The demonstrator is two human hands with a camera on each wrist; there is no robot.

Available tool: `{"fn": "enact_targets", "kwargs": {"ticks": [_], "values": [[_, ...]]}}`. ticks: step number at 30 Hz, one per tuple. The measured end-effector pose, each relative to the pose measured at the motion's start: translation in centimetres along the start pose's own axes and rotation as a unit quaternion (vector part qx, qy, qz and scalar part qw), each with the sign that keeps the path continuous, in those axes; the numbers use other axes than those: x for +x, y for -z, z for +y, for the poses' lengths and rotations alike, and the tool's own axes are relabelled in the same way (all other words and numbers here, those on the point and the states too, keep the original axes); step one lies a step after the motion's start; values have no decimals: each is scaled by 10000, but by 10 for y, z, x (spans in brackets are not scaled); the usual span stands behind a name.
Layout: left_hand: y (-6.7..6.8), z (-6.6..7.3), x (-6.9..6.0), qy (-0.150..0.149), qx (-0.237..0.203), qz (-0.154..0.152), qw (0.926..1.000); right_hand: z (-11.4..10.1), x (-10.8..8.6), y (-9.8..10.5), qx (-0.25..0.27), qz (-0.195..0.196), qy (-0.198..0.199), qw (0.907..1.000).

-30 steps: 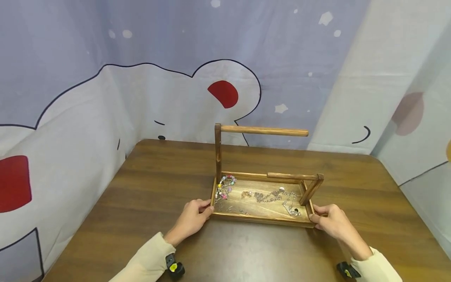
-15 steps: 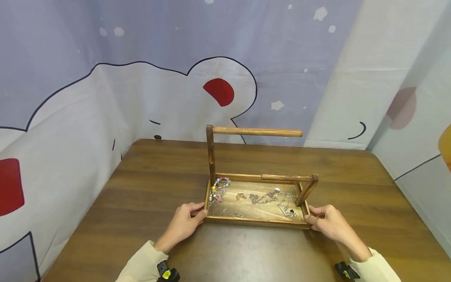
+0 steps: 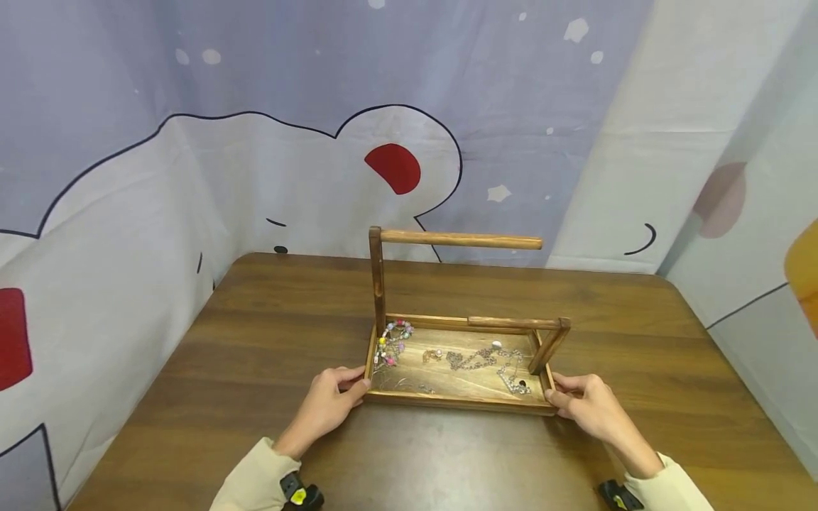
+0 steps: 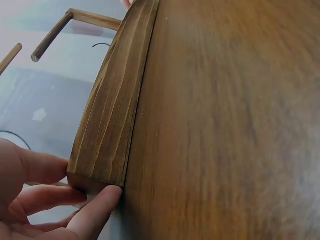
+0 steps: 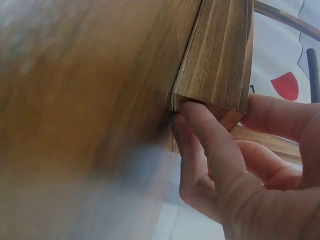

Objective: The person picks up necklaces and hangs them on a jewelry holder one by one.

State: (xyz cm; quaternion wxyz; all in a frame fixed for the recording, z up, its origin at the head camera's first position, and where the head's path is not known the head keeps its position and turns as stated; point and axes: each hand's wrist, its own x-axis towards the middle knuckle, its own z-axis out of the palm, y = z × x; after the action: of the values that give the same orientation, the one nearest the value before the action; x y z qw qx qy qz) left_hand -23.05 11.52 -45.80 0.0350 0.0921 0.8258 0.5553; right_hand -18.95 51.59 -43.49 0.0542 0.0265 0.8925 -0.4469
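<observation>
A wooden jewellery stand [image 3: 460,403] sits on the table, made of a shallow tray with a tall left post [image 3: 378,284] and a short right post [image 3: 548,348], each bearing a horizontal bar. My left hand [image 3: 327,403] grips the tray's left front corner; in the left wrist view its fingers [image 4: 100,207] hold the corner. At the right front corner, my right hand [image 3: 591,406] grips the tray, fingers [image 5: 210,125] bent against its end. Inside lie a colourful beaded bracelet [image 3: 390,360], silver chains [image 3: 473,362] and a small gold piece [image 3: 431,355].
The brown wooden table [image 3: 275,312] reaches back to a printed curtain [image 3: 287,184], which also runs along the left and right sides. A small white disc [image 3: 496,344] lies near the tray's back. Black straps sit on both wrists.
In the head view everything has shifted slightly left together. Against the table, the jewellery stand and both gripping hands look the same.
</observation>
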Motion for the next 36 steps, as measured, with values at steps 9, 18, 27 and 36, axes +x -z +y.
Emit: {"fn": "enact_targets", "kwargs": {"ticks": [9,18,27,36], "values": [[1,11,8,296,373,-341,9983,-16,1,12,-1017,-691,563,9908],[-2,25,25,136,1943,-118,9808,-65,-4,12,-2201,-692,577,9713],[-5,27,34,388,2227,113,9740,-90,20,0,-2013,-1425,1210,9615],[-7,23,36,68,1931,125,9811,-82,36,0,-1815,-1253,1069,9695]]}}
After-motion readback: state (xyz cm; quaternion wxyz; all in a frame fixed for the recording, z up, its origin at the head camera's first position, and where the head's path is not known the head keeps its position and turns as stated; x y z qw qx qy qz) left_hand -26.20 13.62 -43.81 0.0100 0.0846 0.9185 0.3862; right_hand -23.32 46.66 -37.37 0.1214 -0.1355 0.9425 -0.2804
